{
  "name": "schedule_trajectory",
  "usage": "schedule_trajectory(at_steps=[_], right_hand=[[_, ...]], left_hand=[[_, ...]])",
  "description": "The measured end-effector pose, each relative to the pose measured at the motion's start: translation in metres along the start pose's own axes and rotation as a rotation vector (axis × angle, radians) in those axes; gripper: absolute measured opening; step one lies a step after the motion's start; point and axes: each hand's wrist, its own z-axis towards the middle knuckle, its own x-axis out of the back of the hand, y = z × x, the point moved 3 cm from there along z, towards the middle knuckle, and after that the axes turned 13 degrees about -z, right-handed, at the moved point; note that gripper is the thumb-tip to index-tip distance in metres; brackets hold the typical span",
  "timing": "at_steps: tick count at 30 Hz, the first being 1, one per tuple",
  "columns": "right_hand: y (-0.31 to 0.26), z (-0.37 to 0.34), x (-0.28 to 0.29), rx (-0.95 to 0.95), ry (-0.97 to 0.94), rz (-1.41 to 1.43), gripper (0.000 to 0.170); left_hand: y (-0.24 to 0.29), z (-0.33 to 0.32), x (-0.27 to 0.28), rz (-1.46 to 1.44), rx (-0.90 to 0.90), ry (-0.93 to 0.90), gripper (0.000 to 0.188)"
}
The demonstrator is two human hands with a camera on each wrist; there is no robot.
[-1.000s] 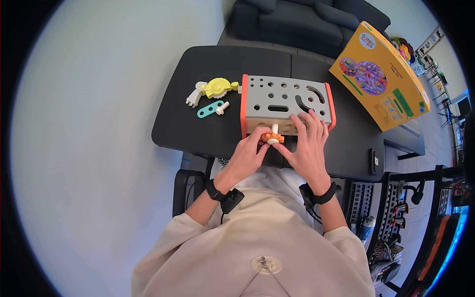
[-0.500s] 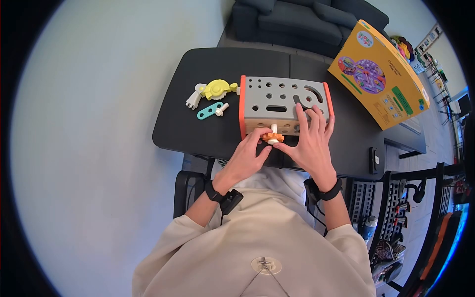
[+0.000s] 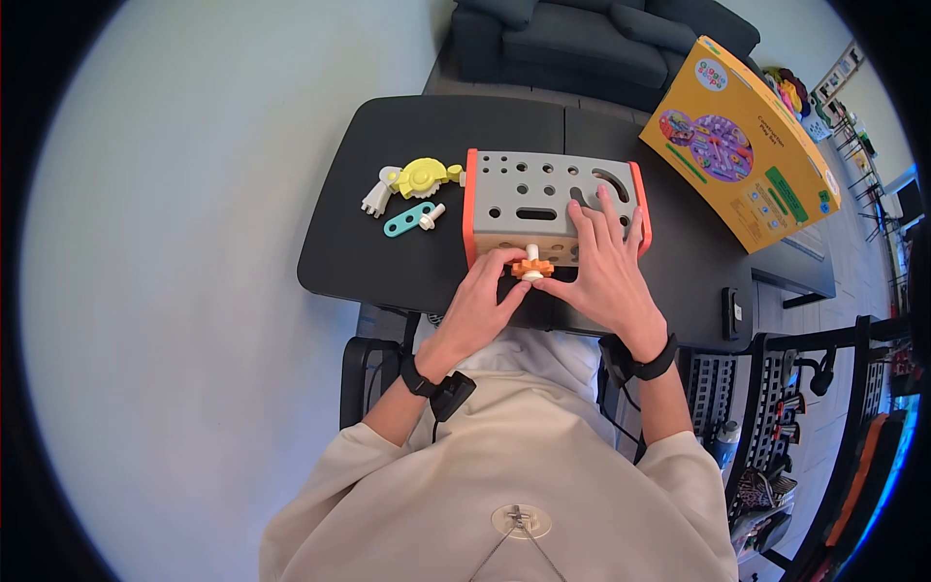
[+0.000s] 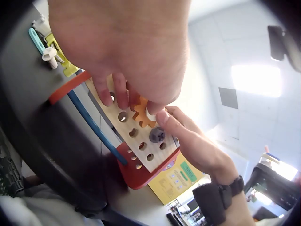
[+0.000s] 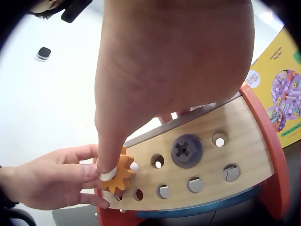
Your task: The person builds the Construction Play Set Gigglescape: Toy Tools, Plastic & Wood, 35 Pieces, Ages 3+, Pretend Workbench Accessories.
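An orange toy gear (image 3: pixel 532 268) sits on a white bolt (image 3: pixel 532 251) at the front of a toy workbench (image 3: pixel 497 188) with a grey holed top, red ends and a wooden front panel (image 5: pixel 214 165). My left hand (image 3: pixel 482 294) pinches the gear from the left, fingers bent beside it. With its thumb my right hand (image 3: pixel 611 276) presses the bolt's round head, while its other fingers lie spread on the grey top. Part of the gear is hidden behind the fingers in the left wrist view. A dark grey screw (image 5: pixel 187 150) fills one panel hole.
Left of the workbench lie a yellow saw-shaped piece (image 3: pixel 423 177), a white hand-shaped piece (image 3: pixel 379 194) and a teal strip (image 3: pixel 408 220) with a white bolt (image 3: pixel 433 216). A yellow box (image 3: pixel 756 145) leans at the right. A small black object (image 3: pixel 730 314) lies near the table's right edge.
The right hand's fingers have shifted over the grey top and its wrist has swung outward to the right. Both hands stay at the gear and bolt, and the workbench shows slightly further left.
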Motion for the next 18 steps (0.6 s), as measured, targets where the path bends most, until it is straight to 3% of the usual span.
schedule_trajectory(at_steps=[12,14,18], right_hand=[[0.001,0.003,-0.006,-0.011,0.016,-0.011,0.095],[0.002,0.002,-0.007,-0.017,0.012,-0.015,0.094],[0.001,0.003,-0.008,-0.023,0.014,-0.004,0.093]], left_hand=[[0.009,-0.002,0.005,0.268,-0.149,0.142,0.037],[0.016,-0.004,0.005,0.492,-0.2,0.195,0.037],[0.017,-0.003,0.006,0.596,-0.263,0.208,0.036]])
